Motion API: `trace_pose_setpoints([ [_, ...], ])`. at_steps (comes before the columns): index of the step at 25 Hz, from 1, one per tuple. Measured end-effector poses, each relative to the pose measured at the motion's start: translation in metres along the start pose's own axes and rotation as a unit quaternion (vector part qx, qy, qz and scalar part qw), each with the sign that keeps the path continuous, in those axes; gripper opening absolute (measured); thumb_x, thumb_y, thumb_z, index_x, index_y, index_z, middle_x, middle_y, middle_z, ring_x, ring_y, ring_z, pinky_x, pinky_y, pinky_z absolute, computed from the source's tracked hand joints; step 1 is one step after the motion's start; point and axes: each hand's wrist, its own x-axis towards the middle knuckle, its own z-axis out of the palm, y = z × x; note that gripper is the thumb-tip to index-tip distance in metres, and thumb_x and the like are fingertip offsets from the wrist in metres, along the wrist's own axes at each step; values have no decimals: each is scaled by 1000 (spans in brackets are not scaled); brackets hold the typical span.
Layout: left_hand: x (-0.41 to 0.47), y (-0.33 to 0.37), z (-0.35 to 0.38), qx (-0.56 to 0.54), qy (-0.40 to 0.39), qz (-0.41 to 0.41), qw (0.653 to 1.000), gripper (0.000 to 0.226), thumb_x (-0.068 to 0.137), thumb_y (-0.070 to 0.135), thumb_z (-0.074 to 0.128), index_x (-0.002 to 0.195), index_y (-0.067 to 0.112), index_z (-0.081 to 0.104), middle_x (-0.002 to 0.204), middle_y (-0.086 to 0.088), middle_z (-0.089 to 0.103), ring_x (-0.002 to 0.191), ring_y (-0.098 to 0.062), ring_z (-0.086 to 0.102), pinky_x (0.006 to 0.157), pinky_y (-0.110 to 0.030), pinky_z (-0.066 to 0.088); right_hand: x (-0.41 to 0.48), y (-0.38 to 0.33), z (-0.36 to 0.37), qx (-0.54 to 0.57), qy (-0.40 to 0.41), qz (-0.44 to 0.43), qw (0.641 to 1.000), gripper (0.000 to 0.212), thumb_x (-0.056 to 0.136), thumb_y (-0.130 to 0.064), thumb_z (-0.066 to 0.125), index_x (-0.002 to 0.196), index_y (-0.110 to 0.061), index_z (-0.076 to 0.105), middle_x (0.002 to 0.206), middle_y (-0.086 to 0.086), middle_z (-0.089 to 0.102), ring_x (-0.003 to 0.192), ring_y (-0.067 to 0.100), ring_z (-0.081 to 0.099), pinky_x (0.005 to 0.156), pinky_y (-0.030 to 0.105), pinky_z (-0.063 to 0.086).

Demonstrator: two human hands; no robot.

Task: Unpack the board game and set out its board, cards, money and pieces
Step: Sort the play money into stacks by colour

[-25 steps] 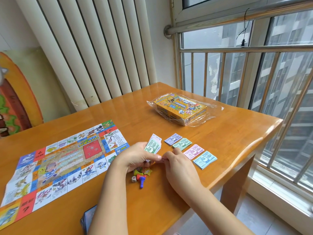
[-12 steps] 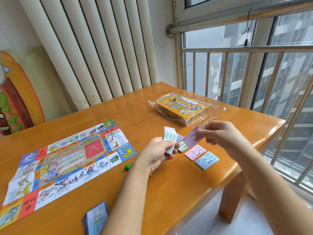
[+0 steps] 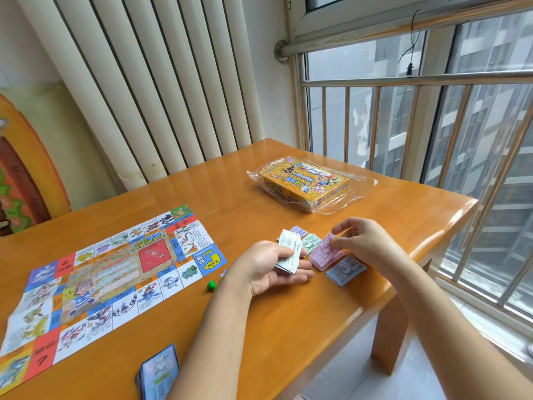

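By worktop (image 3: pixel 288 327) edge, our left hand (image 3: pixel 268 269) has the money wad (image 3: pixel 290 255) in its grip; right hand (image 3: pixel 360 241) pinches a pink note (image 3: pixel 328 239) over the pink pile (image 3: pixel 326 259). We shd match colours, square edges.

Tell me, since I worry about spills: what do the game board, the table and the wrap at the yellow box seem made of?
The game board looks like thin printed paper, matt, with fold creases showing. The table looks like varnished wood: joined strips, glossy reflections. The wrap at the yellow box seems clear plastic film: crinkled, shiny, see-through.
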Motion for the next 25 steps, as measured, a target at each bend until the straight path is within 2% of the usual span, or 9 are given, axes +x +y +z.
trace_pose_setpoints([
  [4,-1,1,0,11,7,0,1000,25,99,3,35,97,-3,59,91,-22,67,73,-29,69,65,-32,58,0,4,2,-51,11,-14,999,13,80,-23,75,82,-23,63,79,3,70,70,18,62,64,31,46],
  [7,0,0,1,15,11,-2,1000,25,99,4,36,99,-4,60,92,-21,68,72,-28,70,65,-31,58,-2,2,3,-106,23,-20,994,11,82,-27,73,85,-22,64,78,-2,65,72,15,58,58,27,41],
  [9,-1,1,0,13,12,-5,1000,26,99,4,36,101,-4,60,94,-21,68,75,-29,69,66,-31,58,-4,0,3,-155,46,-15,987,12,84,-30,69,89,-19,66,83,-2,61,78,16,54,61,27,39],
  [13,-2,1,2,9,16,-9,1000,26,99,4,36,104,-6,60,99,-23,68,80,-31,68,66,-32,58,-2,0,2,-183,56,2,982,14,90,-22,54,95,-19,66,98,4,66,90,20,58,74,30,46],
  [16,-2,1,4,9,12,-11,1000,26,99,4,36,104,-5,60,98,-22,68,78,-30,69,67,-32,58,-3,-1,4,-183,44,6,982,18,91,-17,49,97,-19,66,101,4,67,91,20,59,73,30,48],
  [18,-4,2,1,4,6,-5,1000,26,99,3,36,102,-4,60,96,-21,68,75,-28,70,68,-33,58,-7,-4,3,-161,79,-23,984,15,92,-17,51,95,-20,66,97,1,65,84,17,57,64,28,45],
  [20,-5,3,-3,-16,-2,22,1000,24,99,1,36,101,-3,60,94,-19,69,73,-25,71,67,-33,58,-13,-10,2,-89,101,-68,989,8,91,-22,59,88,-21,67,87,-3,64,77,14,56,60,24,41],
  [23,-8,2,-3,-4,-9,109,994,16,96,1,47,104,1,61,89,-12,72,74,-20,72,63,-27,59,-24,-27,6,90,22,-77,993,11,82,-28,73,85,-18,69,76,-1,66,63,10,59,56,21,45],
  [25,-11,2,-1,44,1,160,986,13,89,2,59,100,6,65,83,-5,73,70,-16,71,57,-22,56,-28,-34,12,139,-37,-64,988,18,78,-26,77,89,-13,69,77,2,68,58,8,61,52,18,47],
])
